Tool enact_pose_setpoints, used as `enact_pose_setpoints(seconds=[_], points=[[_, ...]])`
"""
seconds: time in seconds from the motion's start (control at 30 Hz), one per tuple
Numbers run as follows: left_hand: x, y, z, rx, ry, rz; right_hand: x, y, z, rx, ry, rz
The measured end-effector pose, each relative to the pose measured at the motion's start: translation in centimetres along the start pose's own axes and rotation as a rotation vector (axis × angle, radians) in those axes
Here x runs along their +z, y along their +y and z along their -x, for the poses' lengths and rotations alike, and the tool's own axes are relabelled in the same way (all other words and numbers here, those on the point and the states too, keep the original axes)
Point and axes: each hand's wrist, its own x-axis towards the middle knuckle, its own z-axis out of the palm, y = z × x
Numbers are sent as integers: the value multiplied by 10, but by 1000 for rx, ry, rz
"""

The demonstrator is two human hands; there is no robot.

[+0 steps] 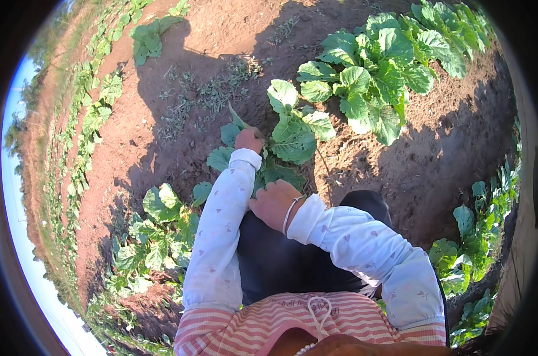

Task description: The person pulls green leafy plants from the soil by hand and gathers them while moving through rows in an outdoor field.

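Note:
My left hand [249, 140] is closed at the left side of a leafy green plant [294, 140]. A narrow, folded green leaf [238, 117] sticks out past its fingers and seems to be gripped there. Closer to me, my right hand [275, 203] is curled with the knuckles up, at the plant's near edge above my dark-clad knees. Its fingertips are hidden, so what they hold cannot be made out. Broad leaves [221, 158] spread beside my left wrist. Both arms wear white patterned sleeves, and a bangle [291, 215] circles my right wrist.
Large leafy plants [378, 74] grow in a row toward the far right. Another plant [159, 231] stands left of my left forearm. Wilted weeds [212, 92] lie on the reddish soil [126, 160] beyond my hands. More crop rows run along the left and right.

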Motion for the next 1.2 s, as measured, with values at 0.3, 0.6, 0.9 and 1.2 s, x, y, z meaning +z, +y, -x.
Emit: enact_pose_setpoints(seconds=[0.3, 0.6, 0.9, 1.2], points=[[-5, 45, 12, 209, -119, -704, 8, -1, -6, -7, 59, -24], [-115, -24, 40, 240, 165, -37, 0, -6, -5, -7, 13, -12], [-158, -85, 181, -68, -869, -631, -8, -12, -2, -42, -22, -27], [-55, 7, 30, 594, -302, -403, -5, -4, 1, 21, -23, -61]])
